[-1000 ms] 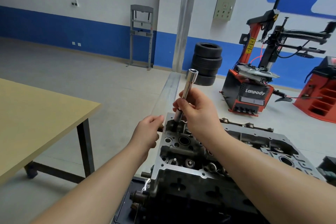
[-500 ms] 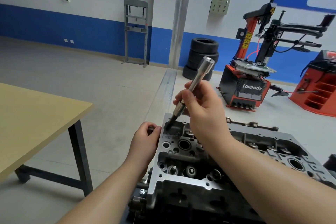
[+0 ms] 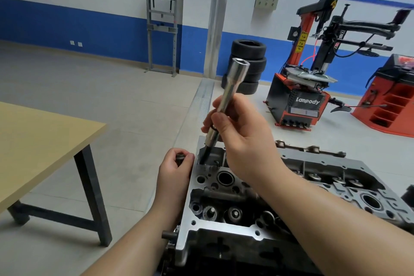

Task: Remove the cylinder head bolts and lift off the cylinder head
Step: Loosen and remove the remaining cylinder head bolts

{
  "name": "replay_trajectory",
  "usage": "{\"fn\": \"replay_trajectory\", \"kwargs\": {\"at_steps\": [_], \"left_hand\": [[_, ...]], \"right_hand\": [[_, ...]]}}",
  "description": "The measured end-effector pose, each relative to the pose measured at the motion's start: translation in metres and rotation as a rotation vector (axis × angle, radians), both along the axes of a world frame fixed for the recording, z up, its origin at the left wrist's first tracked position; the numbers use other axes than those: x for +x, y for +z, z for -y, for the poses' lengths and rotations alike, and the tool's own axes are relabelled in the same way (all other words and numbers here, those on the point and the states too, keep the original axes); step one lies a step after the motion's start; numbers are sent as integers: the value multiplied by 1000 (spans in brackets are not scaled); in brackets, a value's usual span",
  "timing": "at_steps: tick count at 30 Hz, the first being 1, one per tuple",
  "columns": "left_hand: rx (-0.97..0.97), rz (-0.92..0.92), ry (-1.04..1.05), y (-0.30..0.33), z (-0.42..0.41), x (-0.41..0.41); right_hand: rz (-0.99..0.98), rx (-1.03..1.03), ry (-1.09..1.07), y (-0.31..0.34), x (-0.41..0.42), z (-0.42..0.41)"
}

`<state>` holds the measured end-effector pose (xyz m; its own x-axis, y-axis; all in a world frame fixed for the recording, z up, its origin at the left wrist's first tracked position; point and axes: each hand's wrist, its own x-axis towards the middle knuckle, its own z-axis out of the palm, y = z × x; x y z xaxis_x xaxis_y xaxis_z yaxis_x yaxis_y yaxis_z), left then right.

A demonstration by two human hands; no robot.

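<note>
The grey cylinder head lies in front of me on the dark engine block, its valve bores facing up. My right hand grips a long chrome socket tool around its middle, tilted with the open socket end up and to the right. A dark shaft sticks out of the tool's lower end and reaches down to the head's far left corner. My left hand is beside that corner, fingers curled around a small dark round part.
A wooden table on black legs stands to the left. Behind the engine are a stack of tyres, a red and black tyre changer and a red machine. A grey press frame stands against the blue wall.
The chrome tool has risen and tilted to the right, so the dark shaft now shows below it. My left hand has curled around the small dark part by the head's corner.
</note>
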<state>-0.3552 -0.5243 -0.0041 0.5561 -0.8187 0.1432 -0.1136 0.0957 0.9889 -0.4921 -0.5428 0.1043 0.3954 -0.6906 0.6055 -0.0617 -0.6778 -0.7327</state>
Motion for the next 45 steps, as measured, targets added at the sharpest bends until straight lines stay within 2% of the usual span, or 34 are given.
{"fn": "replay_trajectory", "kwargs": {"at_steps": [6, 8, 12, 14, 17, 20, 24, 31, 34, 38, 42, 45], "left_hand": [[59, -36, -29, 5, -2, 3], [35, -22, -19, 14, -1, 12], [-194, -185, 26, 63, -3, 47], [-302, -187, -96, 94, -10, 56], [-393, -82, -355, 135, -21, 48], [-399, 81, -474, 161, -27, 29], [-434, 239, -490, 168, -25, 13], [-301, 134, -650, 176, -20, 27], [-351, 141, -615, 173, -18, 20], [-425, 131, -447, 163, -20, 5], [-454, 167, -280, 152, -24, -6], [-474, 203, -173, 145, -25, -16]], "right_hand": [[-331, -186, 18, 13, 19, -9], [-381, -210, 1, 12, 24, -11], [-298, -215, -55, 7, 23, -10], [-212, -185, -92, 5, 19, -7], [-114, -107, -115, 4, 16, -3], [-55, -55, -122, 3, 15, -2], [-57, -26, -140, 2, 9, 0], [-129, -50, -37, 4, 5, 5], [-146, -70, -35, 4, 3, 5], [-181, -34, -28, 10, 2, -1], [-323, 22, -54, 24, -8, -12], [-404, -39, -120, 38, -47, -23]]}}
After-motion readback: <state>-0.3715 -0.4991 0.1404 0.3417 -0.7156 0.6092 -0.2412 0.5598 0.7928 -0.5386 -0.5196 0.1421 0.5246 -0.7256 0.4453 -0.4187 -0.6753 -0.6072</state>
